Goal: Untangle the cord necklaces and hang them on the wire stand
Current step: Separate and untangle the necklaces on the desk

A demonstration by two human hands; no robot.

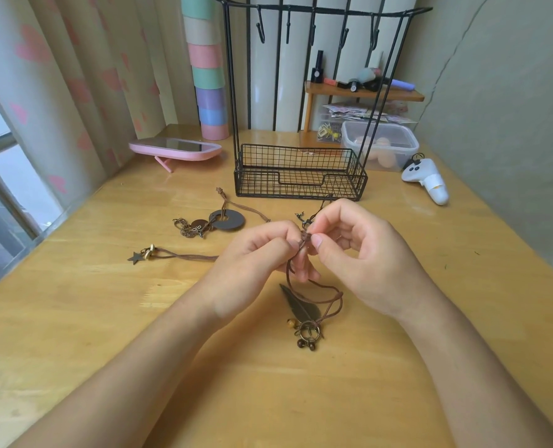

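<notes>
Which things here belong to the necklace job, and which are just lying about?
Job: feather necklace, pinched by left hand and right hand; disc necklace; star necklace; wire stand.
Lying about: pink mirror, white controller, plastic tub, pastel cups.

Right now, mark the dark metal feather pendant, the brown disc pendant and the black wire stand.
dark metal feather pendant [297, 306]: head view, mid-blade.
brown disc pendant [236, 221]: head view, face beside hole.
black wire stand [255, 184]: head view, basket's front wall.
</notes>
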